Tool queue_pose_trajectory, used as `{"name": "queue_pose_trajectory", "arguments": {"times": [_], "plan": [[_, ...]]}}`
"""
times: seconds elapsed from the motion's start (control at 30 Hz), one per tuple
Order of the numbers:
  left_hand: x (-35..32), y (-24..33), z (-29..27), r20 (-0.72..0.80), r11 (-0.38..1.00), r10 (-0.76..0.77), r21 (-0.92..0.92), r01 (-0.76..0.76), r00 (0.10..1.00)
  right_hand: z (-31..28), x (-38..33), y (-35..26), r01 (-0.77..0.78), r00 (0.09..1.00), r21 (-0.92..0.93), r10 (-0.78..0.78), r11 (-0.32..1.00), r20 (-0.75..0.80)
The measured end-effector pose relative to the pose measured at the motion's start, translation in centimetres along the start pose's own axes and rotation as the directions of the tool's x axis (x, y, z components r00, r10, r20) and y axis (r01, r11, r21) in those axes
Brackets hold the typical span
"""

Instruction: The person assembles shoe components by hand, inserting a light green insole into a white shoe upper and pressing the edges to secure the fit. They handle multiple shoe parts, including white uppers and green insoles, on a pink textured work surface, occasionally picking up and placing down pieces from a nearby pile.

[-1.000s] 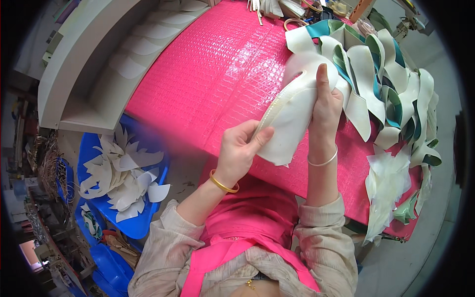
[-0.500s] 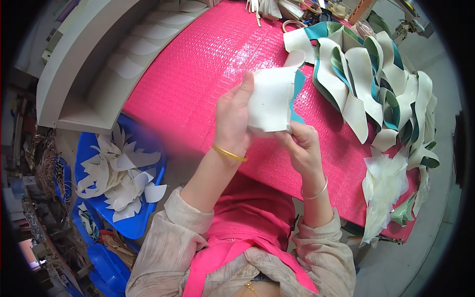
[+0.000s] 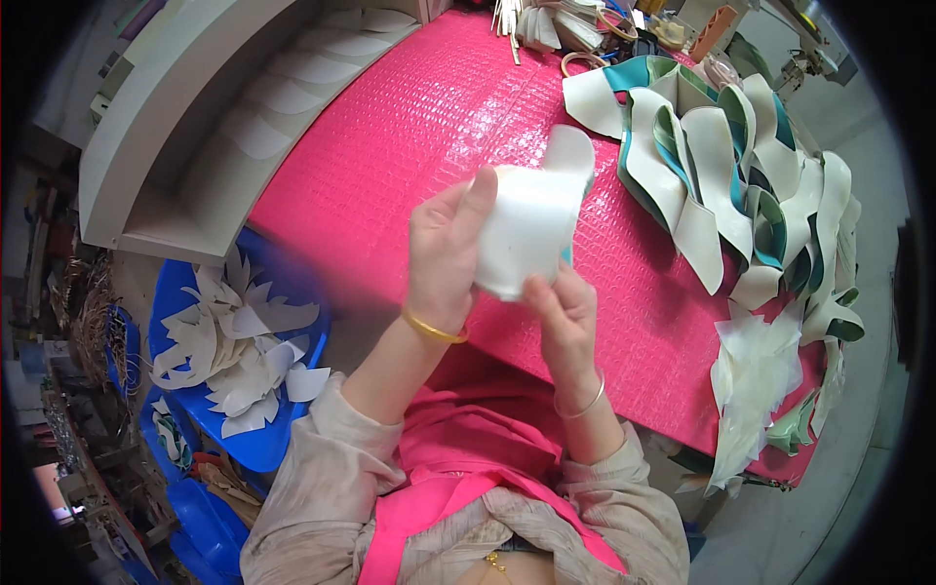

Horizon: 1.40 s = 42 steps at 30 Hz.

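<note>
I hold a curved white cut piece (image 3: 534, 219) with a teal edge above the pink textured table (image 3: 409, 127). My left hand (image 3: 444, 253) grips its left side, thumb on top. My right hand (image 3: 561, 312) pinches its lower edge from below. Both wrists wear thin gold bangles. The piece is bent into a cupped shape and hides part of my fingers.
A row of overlapping white and teal pieces (image 3: 731, 166) lies on the right of the table, with thin translucent sheets (image 3: 756, 375) near the right front corner. A blue bin of white scraps (image 3: 234, 351) stands at my left. A grey shelf (image 3: 195, 127) with white cutouts runs along the left.
The piece has been folded from a long flat shape into a cupped one. My right hand moved from its top to its lower edge; my left hand rose to its side.
</note>
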<state>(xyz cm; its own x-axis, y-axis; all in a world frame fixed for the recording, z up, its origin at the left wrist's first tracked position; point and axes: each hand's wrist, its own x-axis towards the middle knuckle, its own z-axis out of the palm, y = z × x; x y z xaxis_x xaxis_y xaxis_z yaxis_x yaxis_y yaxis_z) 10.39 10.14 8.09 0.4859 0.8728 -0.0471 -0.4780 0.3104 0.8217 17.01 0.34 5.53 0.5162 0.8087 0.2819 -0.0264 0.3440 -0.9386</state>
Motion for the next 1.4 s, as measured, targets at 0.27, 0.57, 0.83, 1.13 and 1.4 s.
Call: {"name": "queue_pose_trajectory", "arguments": {"times": [0.27,0.57,0.83,1.13,1.4], "plan": [[1.1,0.4,-0.1,-0.032,0.998,-0.064,0.012,0.064,0.997,0.0,0.8,0.8,-0.016,0.998,-0.142,0.023,0.99,0.051],[0.7,0.0,-0.7,0.152,0.772,0.359,0.505,-0.385,0.921,-0.2,3.9,-2.3,-0.248,0.945,0.337,0.304,0.909,-0.125],[-3.4,-6.5,-0.2,0.331,0.642,0.273,0.637,-0.427,0.903,-4.8,6.8,3.2,-0.216,0.891,0.416,0.353,0.883,-0.286],[-0.3,-1.8,-2.8,0.413,0.888,-0.056,0.438,-0.144,0.909,-5.4,4.6,1.2,-0.36,0.933,0.267,0.339,0.894,0.121],[0.2,3.3,-4.1,0.49,0.83,-0.071,0.513,-0.221,0.869,-2.1,4.7,0.6,-0.322,0.93,0.166,0.278,0.932,0.24]]}}
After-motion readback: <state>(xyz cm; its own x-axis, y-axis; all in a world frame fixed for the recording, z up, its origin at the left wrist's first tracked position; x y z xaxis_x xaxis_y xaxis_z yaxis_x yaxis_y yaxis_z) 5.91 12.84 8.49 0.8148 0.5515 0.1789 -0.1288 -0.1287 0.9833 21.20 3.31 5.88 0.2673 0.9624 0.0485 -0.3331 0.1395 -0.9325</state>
